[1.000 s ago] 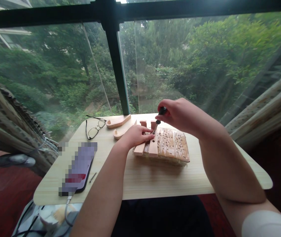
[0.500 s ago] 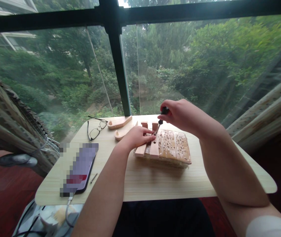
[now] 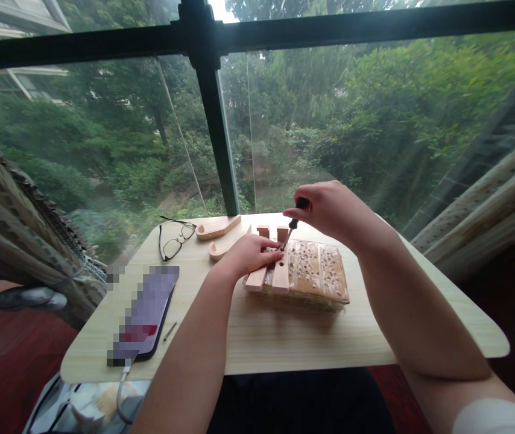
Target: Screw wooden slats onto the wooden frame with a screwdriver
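Observation:
My right hand point(image 3: 330, 208) is closed round the black handle of a screwdriver point(image 3: 292, 224), held up at a slant. The screwdriver's shaft points down at a pale wooden strip point(image 3: 281, 278) with a dark round hole in it. My left hand point(image 3: 255, 252) presses on this strip and grips it, thumb and forefinger close to the screwdriver's tip. A screw there is too small to make out. A second wooden strip point(image 3: 255, 279) lies alongside to the left, partly under my left hand. Both rest across a brown block wrapped in clear film, its top pitted with small holes point(image 3: 323, 271).
Two curved wooden pieces, one a hook-like piece point(image 3: 218, 228), lie behind my left hand. Eyeglasses point(image 3: 171, 241) and a phone point(image 3: 149, 313) on a charging cable point(image 3: 122, 392) are at the left. A small metal pin or screw point(image 3: 170, 331) lies beside the phone. A window borders the table point(image 3: 312, 343).
The view has shifted slightly. My right hand's finger on the screwdriver handle has moved a little; the strips and my left hand stay in place.

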A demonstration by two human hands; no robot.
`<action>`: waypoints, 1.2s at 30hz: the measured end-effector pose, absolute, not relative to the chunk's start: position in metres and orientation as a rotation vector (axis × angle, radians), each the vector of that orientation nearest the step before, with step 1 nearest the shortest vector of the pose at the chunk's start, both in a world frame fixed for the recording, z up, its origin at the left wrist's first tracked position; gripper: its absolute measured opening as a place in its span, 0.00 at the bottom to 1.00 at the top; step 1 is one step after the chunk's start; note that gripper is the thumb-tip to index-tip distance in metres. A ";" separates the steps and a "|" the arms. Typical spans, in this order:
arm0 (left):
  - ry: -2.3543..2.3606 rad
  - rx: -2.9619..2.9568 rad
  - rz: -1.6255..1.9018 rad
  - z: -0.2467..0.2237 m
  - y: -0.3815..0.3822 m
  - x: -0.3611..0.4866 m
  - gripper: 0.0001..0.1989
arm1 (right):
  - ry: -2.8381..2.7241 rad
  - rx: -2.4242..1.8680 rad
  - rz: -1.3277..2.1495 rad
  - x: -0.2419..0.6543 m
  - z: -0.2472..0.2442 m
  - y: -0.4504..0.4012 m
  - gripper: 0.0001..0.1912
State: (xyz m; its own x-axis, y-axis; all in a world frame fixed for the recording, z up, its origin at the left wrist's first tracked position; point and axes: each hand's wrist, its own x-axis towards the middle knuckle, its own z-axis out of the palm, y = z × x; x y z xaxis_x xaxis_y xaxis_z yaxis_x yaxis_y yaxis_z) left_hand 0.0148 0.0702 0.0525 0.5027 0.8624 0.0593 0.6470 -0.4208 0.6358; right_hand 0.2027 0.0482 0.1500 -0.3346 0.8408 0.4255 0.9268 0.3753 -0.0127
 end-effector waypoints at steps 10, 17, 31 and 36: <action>1.248 2.229 0.519 0.052 0.070 0.017 0.22 | -2.348 -1.493 -0.282 0.188 0.144 0.044 0.21; 1.251 2.210 0.531 0.052 0.070 0.016 0.22 | -2.315 -1.474 0.004 0.206 0.151 0.053 0.22; 1.270 2.182 0.525 0.051 0.069 0.018 0.21 | -2.466 -1.490 -0.310 0.219 0.162 0.026 0.15; 1.255 2.185 0.551 0.050 0.070 0.017 0.20 | -2.491 -1.473 -0.236 0.210 0.169 0.014 0.17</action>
